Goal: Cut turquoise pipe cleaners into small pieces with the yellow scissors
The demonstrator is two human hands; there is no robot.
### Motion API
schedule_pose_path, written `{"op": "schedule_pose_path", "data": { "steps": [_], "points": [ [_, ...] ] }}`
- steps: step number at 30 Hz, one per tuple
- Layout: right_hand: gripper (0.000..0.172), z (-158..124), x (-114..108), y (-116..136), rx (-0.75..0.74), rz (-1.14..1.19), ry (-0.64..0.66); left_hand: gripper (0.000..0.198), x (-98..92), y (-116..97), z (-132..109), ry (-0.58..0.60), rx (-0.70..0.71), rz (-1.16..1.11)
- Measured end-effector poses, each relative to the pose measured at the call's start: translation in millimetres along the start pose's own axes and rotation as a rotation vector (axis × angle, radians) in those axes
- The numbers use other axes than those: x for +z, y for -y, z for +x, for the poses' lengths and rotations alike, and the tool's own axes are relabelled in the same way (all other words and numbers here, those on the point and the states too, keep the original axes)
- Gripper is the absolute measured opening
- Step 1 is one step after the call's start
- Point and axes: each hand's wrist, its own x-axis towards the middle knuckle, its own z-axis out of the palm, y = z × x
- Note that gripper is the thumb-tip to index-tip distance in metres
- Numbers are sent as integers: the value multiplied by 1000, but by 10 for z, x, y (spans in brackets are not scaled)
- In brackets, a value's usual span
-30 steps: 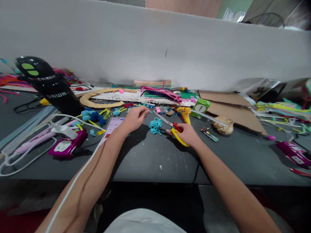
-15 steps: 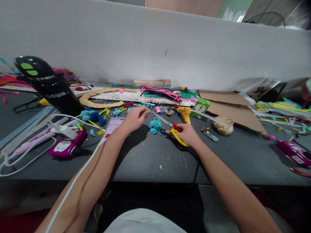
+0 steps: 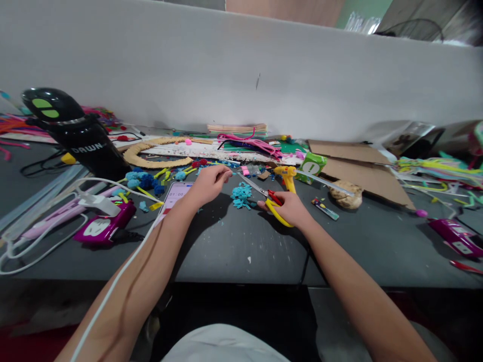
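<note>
My right hand [image 3: 289,207] is closed around scissors [image 3: 278,211] with yellow and red handles, their metal blades pointing up and left. My left hand [image 3: 211,183] is in a pinch right by the blade tips; whatever sits between its fingertips is too small to make out. Below the blades lies a small pile of cut light-blue fuzzy pieces [image 3: 241,195] on the grey table [image 3: 234,251]. Partly behind my left forearm, a phone [image 3: 180,192] shows a timer. A yellow glue gun [image 3: 287,176] stands just beyond my right hand.
At left stand a black bottle [image 3: 86,136] and a purple power strip [image 3: 106,223] with white cables. Blue pom-poms [image 3: 139,178] and a cardboard ring [image 3: 139,153] lie behind. To the right are a green box [image 3: 312,166], cardboard [image 3: 362,181] and a pale lump [image 3: 346,195].
Both hands stay almost where they were. The light-blue bit that showed at my left fingertips is now hardly visible.
</note>
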Motion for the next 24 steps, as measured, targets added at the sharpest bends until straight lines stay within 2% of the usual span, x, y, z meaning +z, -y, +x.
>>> {"op": "schedule_pose_path", "data": {
  "steps": [24],
  "points": [
    [58, 14, -24, 53, 15, -49, 16, 29, 18, 13, 3, 20, 13, -10]
  ]
}}
